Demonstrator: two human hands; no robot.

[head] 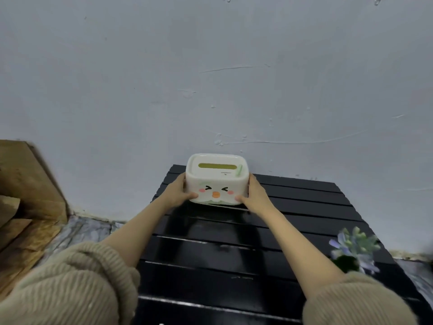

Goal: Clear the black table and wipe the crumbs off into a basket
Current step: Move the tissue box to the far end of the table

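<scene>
In the head view, both hands are gripping a white tissue box (216,180) at the far end of the black slatted desk (234,259), close to the pale wall (210,78); the left hand (179,192) is pressing on the box's left side with the thumb lying along its lower front edge; the right hand (254,192) is clasping the right side in the same way; whether the box is resting on the desk or raised just above it is hard to tell. The box is showing a cartoon face on its front and a yellow-green slot in its lid. A blurred plant with pale blue and green leaves (353,247) is sitting near the desk's right edge, just beside the right forearm; beige knitted sleeves (77,285) are covering both arms up to the forearms; brown boards (25,184) are leaning at the left by the wall.
</scene>
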